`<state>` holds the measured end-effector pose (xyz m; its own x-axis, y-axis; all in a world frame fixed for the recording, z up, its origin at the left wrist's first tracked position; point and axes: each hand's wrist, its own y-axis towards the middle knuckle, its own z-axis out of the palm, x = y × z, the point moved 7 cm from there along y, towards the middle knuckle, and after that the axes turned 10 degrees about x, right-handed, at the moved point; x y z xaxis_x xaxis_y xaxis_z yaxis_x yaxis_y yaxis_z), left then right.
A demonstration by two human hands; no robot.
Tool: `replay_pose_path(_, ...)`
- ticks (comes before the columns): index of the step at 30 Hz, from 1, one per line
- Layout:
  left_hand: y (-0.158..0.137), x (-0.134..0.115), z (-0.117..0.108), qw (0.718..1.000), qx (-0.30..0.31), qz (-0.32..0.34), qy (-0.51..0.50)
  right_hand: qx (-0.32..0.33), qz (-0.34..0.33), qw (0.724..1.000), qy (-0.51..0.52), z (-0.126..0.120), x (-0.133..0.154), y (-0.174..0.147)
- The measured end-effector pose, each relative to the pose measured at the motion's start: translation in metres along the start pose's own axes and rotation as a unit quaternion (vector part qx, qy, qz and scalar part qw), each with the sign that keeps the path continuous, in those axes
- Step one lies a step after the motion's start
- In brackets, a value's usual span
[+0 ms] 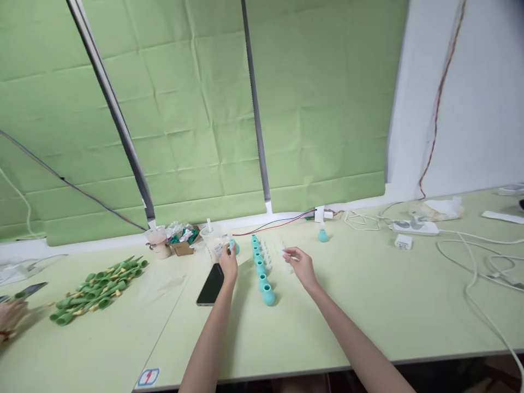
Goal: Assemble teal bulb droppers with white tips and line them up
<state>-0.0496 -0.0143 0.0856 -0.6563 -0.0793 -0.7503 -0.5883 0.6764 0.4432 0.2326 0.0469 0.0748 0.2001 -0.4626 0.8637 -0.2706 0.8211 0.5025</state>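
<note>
My left hand (229,264) is closed around a small teal bulb (234,246), above the top end of a black phone (210,285). Between the fingertips of my right hand (301,264) is a small white piece (284,253), too small to make out fully. A row of several teal bulbs (261,267), with round bottoms and open tops, stands between my hands. Just right of them runs a line of small white pieces (266,255). Farther back on the right, one teal bulb (323,235) with a pale tip stands alone.
Green tubular parts (100,286) lie piled on the left, beside another person's hand (11,316). Drink cups (159,243) and a cardboard box (183,248) stand near the wall. A power strip (414,227), a white adapter (403,242) and loose cables (470,284) occupy the right.
</note>
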Motion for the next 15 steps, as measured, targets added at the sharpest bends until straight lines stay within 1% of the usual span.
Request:
replay_pose_path(1, 0.012, 0.001, 0.01, 0.999, 0.023, -0.024, 0.009, 0.001, 0.011, 1.0, 0.024, 0.0, -0.007, 0.002)
replay_pose_path(2, 0.024, 0.0, 0.018, 0.999, 0.031, -0.033, 0.013, 0.002, 0.017, 0.999, 0.042, 0.0, -0.011, 0.003)
replay_pose_path(5, 0.056, -0.001, 0.04, 0.997, 0.048, -0.045, 0.026, 0.005, 0.03, 0.996, 0.08, -0.004, -0.016, 0.006)
replay_pose_path(7, 0.07, 0.004, 0.053, 0.996, 0.056, -0.055, 0.035, 0.006, 0.043, 0.994, 0.105, -0.005, -0.015, 0.007)
replay_pose_path(9, 0.076, 0.013, 0.065, 0.995, 0.064, -0.063, 0.044, 0.011, 0.056, 0.99, 0.131, -0.004, -0.014, 0.008)
replay_pose_path(12, 0.074, 0.029, 0.081, 0.992, 0.085, -0.068, 0.063, 0.019, 0.076, 0.984, 0.159, -0.002, -0.014, 0.01)
replay_pose_path(15, 0.07, 0.041, 0.094, 0.988, 0.1, -0.075, 0.086, 0.019, 0.088, 0.986, 0.138, -0.001, -0.015, 0.011)
